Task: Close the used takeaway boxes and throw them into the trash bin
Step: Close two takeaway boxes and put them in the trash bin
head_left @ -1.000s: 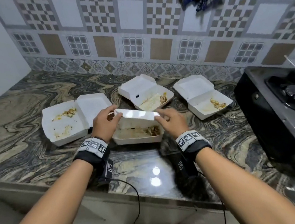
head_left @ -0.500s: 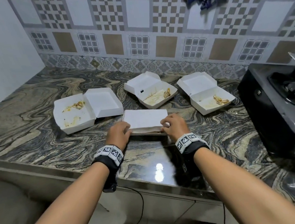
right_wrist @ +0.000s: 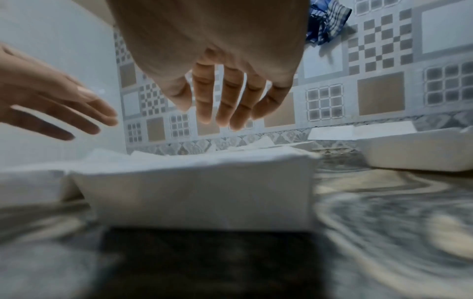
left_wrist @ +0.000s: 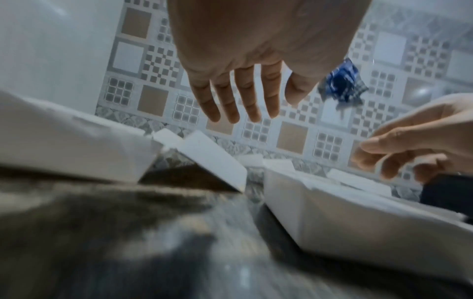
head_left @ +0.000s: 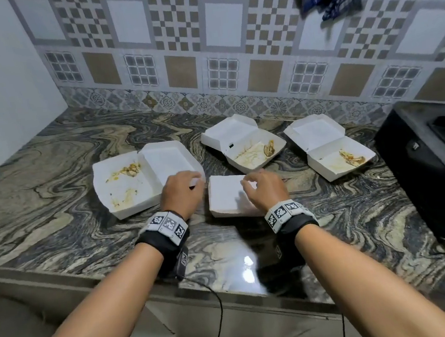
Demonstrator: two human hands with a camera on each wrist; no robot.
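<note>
Both hands have lifted off the closed box (head_left: 229, 198), left hand (head_left: 181, 193) and right hand (head_left: 264, 191) empty, fingers loosely spread. Box sits mid-table (head_left: 53, 204); three boxes (10, 12, 2 o'clock) remain open, none binned.

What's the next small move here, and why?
Probably fold the lid of the left box shut with the left hand. The near box is already closed, both hands are open and hold nothing, and the left hand hovers by that box's flat-open lid. Two more boxes behind are open too. No bin in view.
</note>
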